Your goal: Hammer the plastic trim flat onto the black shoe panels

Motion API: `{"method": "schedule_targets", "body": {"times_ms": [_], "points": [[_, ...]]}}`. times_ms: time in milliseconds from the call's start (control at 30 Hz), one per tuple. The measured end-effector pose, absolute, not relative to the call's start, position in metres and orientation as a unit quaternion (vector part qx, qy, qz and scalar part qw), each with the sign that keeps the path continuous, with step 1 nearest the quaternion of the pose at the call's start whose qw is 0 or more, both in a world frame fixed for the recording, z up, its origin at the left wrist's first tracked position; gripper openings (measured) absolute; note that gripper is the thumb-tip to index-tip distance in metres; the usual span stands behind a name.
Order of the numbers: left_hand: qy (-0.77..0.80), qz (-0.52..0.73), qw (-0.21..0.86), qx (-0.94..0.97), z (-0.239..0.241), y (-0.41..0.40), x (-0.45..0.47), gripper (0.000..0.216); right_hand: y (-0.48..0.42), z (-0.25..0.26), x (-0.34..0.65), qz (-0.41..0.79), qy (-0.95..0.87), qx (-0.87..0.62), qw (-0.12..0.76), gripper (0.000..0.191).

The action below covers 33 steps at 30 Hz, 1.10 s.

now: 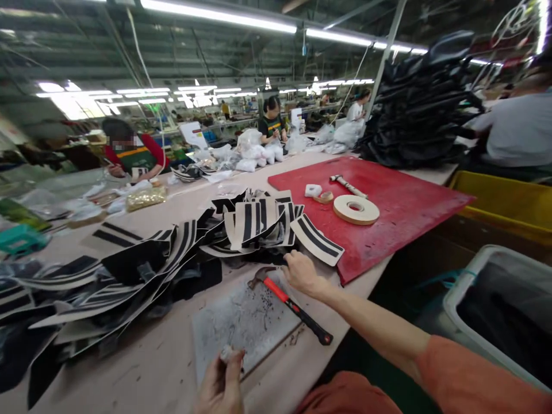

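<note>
The right hand [301, 272] rests loosely curled on striped fabric pieces [259, 221] just beyond the hammer [290, 305]. The left hand [222, 384] pinches a small pale scrap [226, 352] near the hammer. Right of it, a grey bin [463, 287] holds dark material.

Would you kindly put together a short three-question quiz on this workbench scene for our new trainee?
1. True or false: the hammer lies on the red board.
2. What is the right hand reaching toward? A) tape roll B) striped pieces C) yellow bin
3. Fill in: the left hand pinches a small pale item over the grey ____.

Key: 1 false, it lies beside the board, across the slab's corner; 2 B; 3 slab.
</note>
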<state>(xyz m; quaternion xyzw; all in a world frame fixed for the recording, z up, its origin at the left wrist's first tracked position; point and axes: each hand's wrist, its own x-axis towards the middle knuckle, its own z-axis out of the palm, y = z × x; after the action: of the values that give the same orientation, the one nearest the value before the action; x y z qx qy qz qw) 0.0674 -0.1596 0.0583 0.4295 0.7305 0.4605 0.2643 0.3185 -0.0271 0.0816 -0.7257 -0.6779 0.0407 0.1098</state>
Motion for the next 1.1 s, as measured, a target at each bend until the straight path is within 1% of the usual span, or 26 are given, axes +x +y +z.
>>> {"method": "schedule_targets", "body": {"times_ms": [67, 100, 200, 233, 267, 367, 400, 467, 500, 533, 600, 633, 667, 700, 733, 767, 800, 833, 867, 900, 967, 1033, 1100], "points": [[0.729, 0.408, 0.296, 0.462, 0.039, -0.137, 0.063, 0.048, -0.025, 0.077, 0.347, 0.026, -0.639, -0.762, 0.102, 0.026], [0.725, 0.387, 0.316, 0.475, 0.029, -0.127, 0.060, 0.049, -0.024, 0.075, 0.359, 0.018, -0.620, -0.779, 0.097, 0.030], [0.735, 0.342, 0.336, 0.480, 0.007, -0.105, 0.049, 0.044, -0.020, 0.070, 0.388, 0.005, -0.571, -0.818, 0.075, 0.048], [0.741, 0.336, 0.333, 0.476, 0.002, -0.101, 0.047, 0.042, -0.018, 0.068, 0.395, 0.006, -0.561, -0.825, 0.066, 0.051], [0.745, 0.334, 0.334, 0.472, 0.000, -0.100, 0.045, 0.041, -0.015, 0.068, 0.402, 0.011, -0.555, -0.830, 0.058, 0.047], [0.737, 0.356, 0.347, 0.458, 0.000, -0.106, 0.044, 0.042, -0.008, 0.075, 0.420, 0.030, -0.551, -0.833, 0.045, 0.025], [0.731, 0.370, 0.354, 0.451, 0.002, -0.109, 0.045, 0.044, -0.007, 0.082, 0.426, 0.034, -0.550, -0.834, 0.040, 0.023], [0.720, 0.414, 0.366, 0.421, 0.008, -0.116, 0.046, 0.048, -0.006, 0.099, 0.437, 0.031, -0.543, -0.838, 0.057, 0.026], [0.709, 0.447, 0.373, 0.398, 0.011, -0.118, 0.045, 0.049, -0.006, 0.109, 0.440, 0.023, -0.535, -0.840, 0.081, 0.030], [0.699, 0.484, 0.377, 0.367, 0.014, -0.119, 0.044, 0.050, -0.008, 0.119, 0.441, 0.013, -0.522, -0.838, 0.159, 0.033], [0.672, 0.564, 0.369, 0.306, 0.023, -0.117, 0.038, 0.050, -0.016, 0.136, 0.429, 0.034, -0.514, -0.773, 0.370, 0.035], [0.657, 0.601, 0.360, 0.279, 0.029, -0.115, 0.035, 0.049, -0.024, 0.141, 0.416, 0.072, -0.507, -0.723, 0.463, 0.035], [0.641, 0.633, 0.349, 0.258, 0.036, -0.112, 0.031, 0.048, -0.034, 0.143, 0.398, 0.130, -0.504, -0.673, 0.526, 0.037], [0.625, 0.663, 0.334, 0.241, 0.044, -0.109, 0.027, 0.045, -0.047, 0.141, 0.376, 0.203, -0.504, -0.627, 0.558, 0.038], [0.609, 0.689, 0.318, 0.230, 0.052, -0.106, 0.024, 0.043, -0.060, 0.136, 0.352, 0.290, -0.514, -0.587, 0.554, 0.039], [0.594, 0.711, 0.302, 0.224, 0.061, -0.104, 0.021, 0.041, -0.073, 0.126, 0.327, 0.378, -0.527, -0.549, 0.527, 0.038], [0.581, 0.729, 0.285, 0.223, 0.069, -0.102, 0.019, 0.039, -0.085, 0.114, 0.304, 0.453, -0.541, -0.523, 0.479, 0.037], [0.570, 0.742, 0.273, 0.225, 0.074, -0.100, 0.017, 0.038, -0.094, 0.100, 0.282, 0.507, -0.558, -0.514, 0.409, 0.034], [0.563, 0.747, 0.267, 0.229, 0.078, -0.099, 0.016, 0.038, -0.102, 0.085, 0.265, 0.529, -0.577, -0.525, 0.334, 0.032], [0.561, 0.747, 0.269, 0.235, 0.079, -0.097, 0.016, 0.038, -0.107, 0.071, 0.251, 0.521, -0.598, -0.553, 0.256, 0.029], [0.568, 0.726, 0.295, 0.253, 0.071, -0.095, 0.017, 0.039, -0.111, 0.048, 0.237, 0.442, -0.638, -0.617, 0.130, 0.023], [0.579, 0.689, 0.334, 0.280, 0.055, -0.090, 0.021, 0.041, -0.111, 0.036, 0.235, 0.350, -0.667, -0.655, 0.066, 0.022], [0.583, 0.654, 0.372, 0.307, 0.035, -0.081, 0.026, 0.042, -0.109, 0.034, 0.238, 0.299, -0.687, -0.661, 0.047, 0.028]]}}
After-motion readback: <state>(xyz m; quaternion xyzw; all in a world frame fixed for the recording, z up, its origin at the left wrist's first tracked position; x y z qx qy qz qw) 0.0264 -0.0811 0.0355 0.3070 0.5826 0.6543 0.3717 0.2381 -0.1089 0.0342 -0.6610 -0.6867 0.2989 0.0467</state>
